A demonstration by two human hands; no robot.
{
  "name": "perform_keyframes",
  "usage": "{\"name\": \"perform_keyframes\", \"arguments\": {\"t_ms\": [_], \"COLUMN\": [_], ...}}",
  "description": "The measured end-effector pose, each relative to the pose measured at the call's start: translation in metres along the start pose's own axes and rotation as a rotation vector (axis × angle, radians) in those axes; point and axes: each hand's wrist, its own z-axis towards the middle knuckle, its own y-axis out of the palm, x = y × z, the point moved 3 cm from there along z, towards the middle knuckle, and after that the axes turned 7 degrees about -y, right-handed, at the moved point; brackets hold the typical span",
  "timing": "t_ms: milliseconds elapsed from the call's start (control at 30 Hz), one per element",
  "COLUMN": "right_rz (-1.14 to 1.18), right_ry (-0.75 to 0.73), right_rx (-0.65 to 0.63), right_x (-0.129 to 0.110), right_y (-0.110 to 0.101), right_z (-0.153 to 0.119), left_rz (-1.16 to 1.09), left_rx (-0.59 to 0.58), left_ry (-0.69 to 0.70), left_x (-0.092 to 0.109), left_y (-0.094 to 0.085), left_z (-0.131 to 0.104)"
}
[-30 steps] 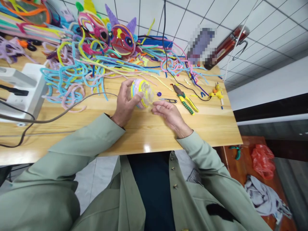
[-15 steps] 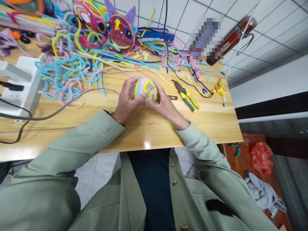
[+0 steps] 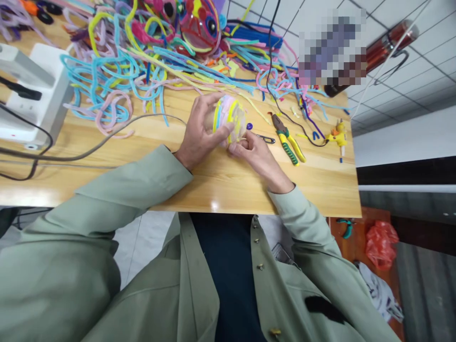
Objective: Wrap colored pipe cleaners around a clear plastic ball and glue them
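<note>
Left hand [image 3: 197, 134] grasping striped round piece [image 3: 225, 111], mid-frame; right hand [image 3: 259, 155] uncupped, now fingertips at lower edge, hold unclear; seemingly finer handling.

L hand [image 3: 204, 131] is up w/ fingers curled round & thumb laid across toward the R hand [image 3: 254, 151], which sits just beside it, thumb & fingertips drawn close in a pinch. Both wrists are bent inward; forearms, in green sleeves, angle in from either side below the hands.
</note>
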Motion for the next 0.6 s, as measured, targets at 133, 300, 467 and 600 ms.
{"name": "perform_keyframes", "arguments": {"t_ms": [133,300,467,600], "right_rz": [-0.087,-0.361,-0.608,-0.611], "right_ry": [-0.082,-0.284,-0.215,-0.116], "right_rx": [-0.028,-0.205,-0.310,-0.202], "right_x": [-0.017,-0.035,-0.038,-0.018], "right_y": [0.010,0.042,0.059,0.039], "right_z": [-0.021,-0.034,-0.027,-0.003], "left_rz": [-0.014,-0.056,-0.062,-0.104], "left_rx": [0.089,0.087,0.114,0.163], "left_ry": [0.028,0.149,0.172,0.173], "left_x": [-0.011,-0.030,-0.039,-0.042], "left_y": [-0.003,-0.001,0.001,0.001], "left_z": [0.009,0.015,0.016,0.019]}}
